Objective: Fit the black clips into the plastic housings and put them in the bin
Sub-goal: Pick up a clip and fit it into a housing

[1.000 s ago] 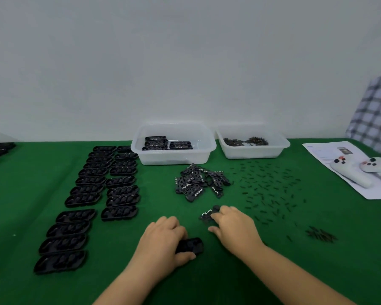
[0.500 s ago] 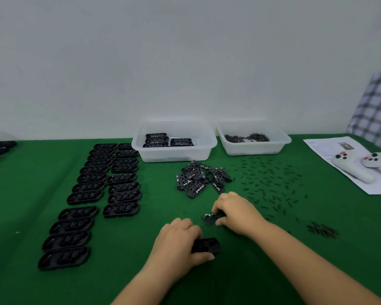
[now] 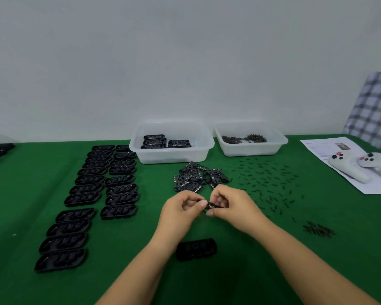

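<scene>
Above the green felt desk [image 3: 26, 216], under a plain white wall [image 3: 185, 62], I see both hands, left [image 3: 180, 208] and right [image 3: 231, 205], pinching one small black clip [image 3: 213, 205]; a black oval plastic housing [image 3: 196, 248] lies just below them.

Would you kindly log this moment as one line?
hands: both pinch clip | housing: on table, untouched | bin: holds housings

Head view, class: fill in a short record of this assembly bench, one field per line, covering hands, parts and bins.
left hand: pinches the black clip
right hand: pinches the same clip
loose housing: on the green table, below the hands
clip pile: beyond the hands
left bin: holds a few housings
right bin: holds small dark parts
</scene>
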